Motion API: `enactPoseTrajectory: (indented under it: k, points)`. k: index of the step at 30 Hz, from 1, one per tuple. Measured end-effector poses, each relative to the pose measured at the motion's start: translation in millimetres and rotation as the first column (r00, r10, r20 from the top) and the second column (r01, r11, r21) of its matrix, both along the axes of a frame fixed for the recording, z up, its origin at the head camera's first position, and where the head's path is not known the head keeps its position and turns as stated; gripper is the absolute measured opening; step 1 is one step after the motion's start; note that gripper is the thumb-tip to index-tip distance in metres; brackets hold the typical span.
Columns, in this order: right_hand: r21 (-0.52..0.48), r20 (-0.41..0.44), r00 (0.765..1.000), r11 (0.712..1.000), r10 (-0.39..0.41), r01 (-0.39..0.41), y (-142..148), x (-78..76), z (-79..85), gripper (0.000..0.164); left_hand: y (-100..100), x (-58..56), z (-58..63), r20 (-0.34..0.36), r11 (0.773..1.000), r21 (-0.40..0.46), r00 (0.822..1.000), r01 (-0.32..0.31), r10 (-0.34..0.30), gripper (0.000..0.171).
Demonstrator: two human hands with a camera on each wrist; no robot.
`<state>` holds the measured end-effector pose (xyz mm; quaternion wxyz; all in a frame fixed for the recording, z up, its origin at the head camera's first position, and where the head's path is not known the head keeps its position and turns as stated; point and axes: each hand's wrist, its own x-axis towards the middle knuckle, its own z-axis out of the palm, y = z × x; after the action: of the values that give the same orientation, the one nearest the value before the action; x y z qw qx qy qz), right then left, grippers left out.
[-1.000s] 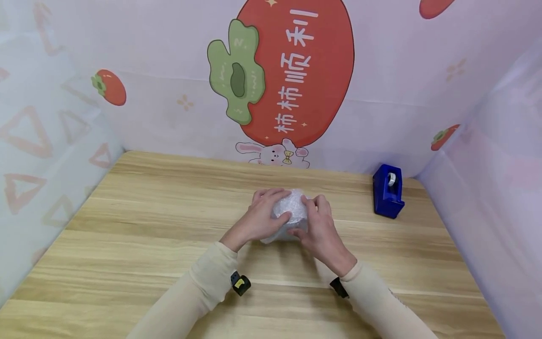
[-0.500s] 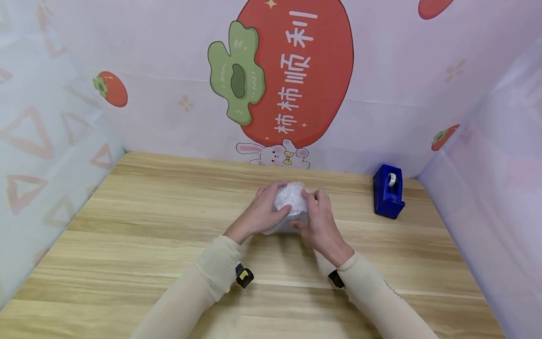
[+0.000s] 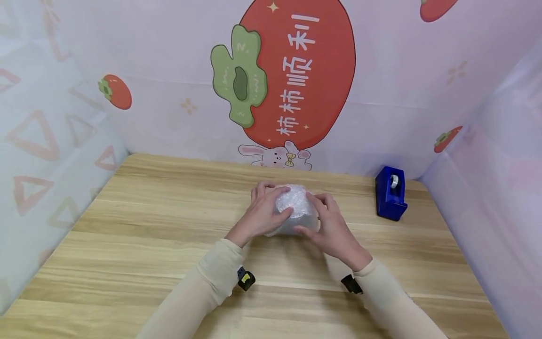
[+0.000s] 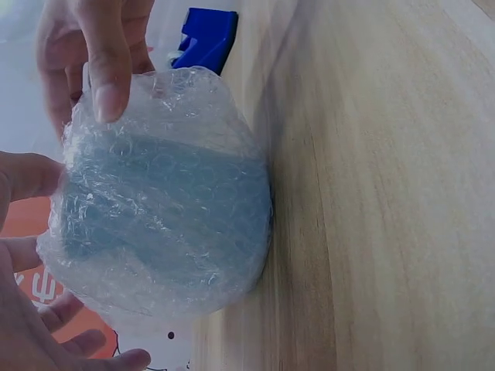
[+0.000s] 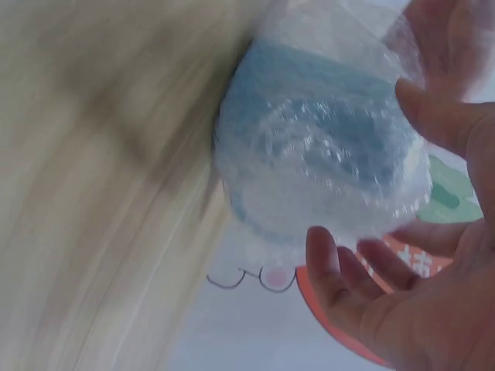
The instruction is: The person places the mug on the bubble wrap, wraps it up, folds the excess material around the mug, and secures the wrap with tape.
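Note:
A bubble-wrapped bundle point(image 3: 296, 207) stands on the wooden table between both hands. Through the clear wrap a blue thing point(image 4: 166, 205) shows; its kind is unclear. My left hand point(image 3: 264, 212) holds the bundle's left side, thumb across the front and fingers over the top and behind. From the right, my right hand point(image 3: 332, 228) curves round it, index finger on the wrap near the top and thumb low at the front. In the right wrist view, that hand's fingers point(image 5: 329, 267) are spread beside the bundle, and its thumb meets the wrap's edge.
A blue tape dispenser point(image 3: 390, 193) with a roll of tape stands at the table's back right. The wooden table point(image 3: 161, 216) meets a printed backdrop point(image 3: 169, 117) behind, with cloth walls at both sides.
My right hand has shifted right and spread wider, exposing more of the bundle's right side. The left hand stays on the bundle, its fingers lying slightly differently. The bundle moved slightly back.

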<state>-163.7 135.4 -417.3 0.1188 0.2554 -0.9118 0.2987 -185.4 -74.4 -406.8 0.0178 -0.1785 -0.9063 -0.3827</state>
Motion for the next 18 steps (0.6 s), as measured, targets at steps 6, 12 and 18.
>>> enactPoseTrajectory:
  k: [6, 12, 18]
  points:
    - [-0.028, 0.057, 0.998, 0.999, 0.026, -0.025, 14.1, 4.7, 3.1, 0.084, 0.7, 1.0, 2.0, 0.016, 0.999, -0.032, 1.0, -0.012, 0.012, 0.055]
    - [-0.054, 0.108, 0.994, 0.998, -0.002, 0.008, 29.6, 7.4, 4.0, 0.086, 1.1, 1.1, 0.2, 0.022, 1.0, -0.021, 1.0, -0.01, 0.011, 0.055]
    - [-0.086, 0.151, 0.986, 0.993, -0.066, 0.079, 54.1, 2.2, 2.1, 0.07, 1.9, 0.8, -1.4, 0.026, 1.0, -0.004, 1.0, -0.008, 0.008, 0.054]
